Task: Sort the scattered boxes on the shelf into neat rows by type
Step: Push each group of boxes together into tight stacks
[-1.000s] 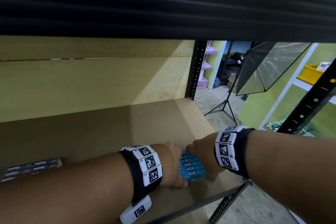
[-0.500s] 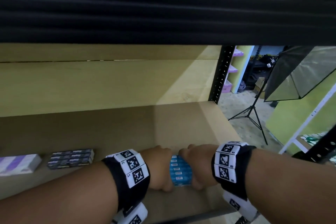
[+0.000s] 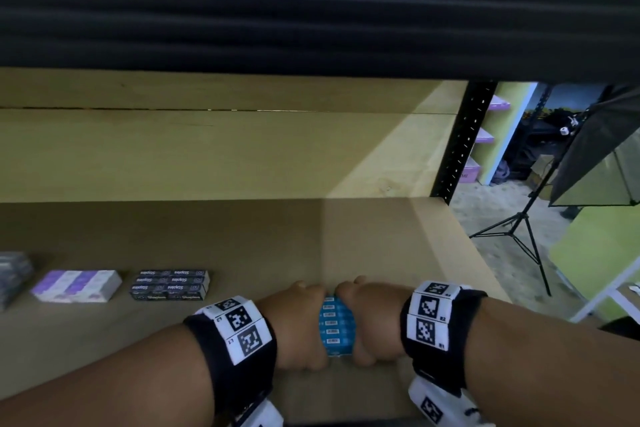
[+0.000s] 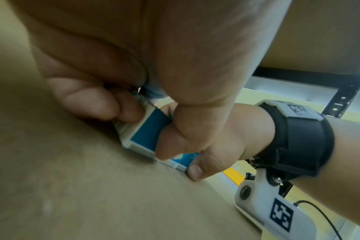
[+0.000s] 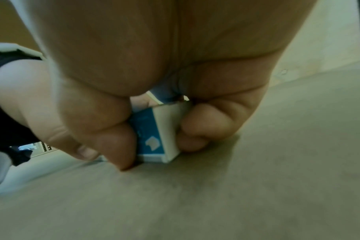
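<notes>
Mostly hidden between the left hand [image 3: 299, 322] and right hand [image 3: 369, 319]: a row of blue boxes [image 3: 336, 328], small cardboard cartons with white edges and barcode labels, count unclear. Gripped from both sides, fingers [image 4: 105, 104] curled round the ends, low against the near right part of the shelf [image 3: 242, 236], smooth brown board. Farther left, flat on the board: black boxes [image 3: 169, 284] marked Staples, purple boxes [image 3: 77, 286], and a blurred grey stack [image 3: 12, 274] cut off at the frame edge.
</notes>
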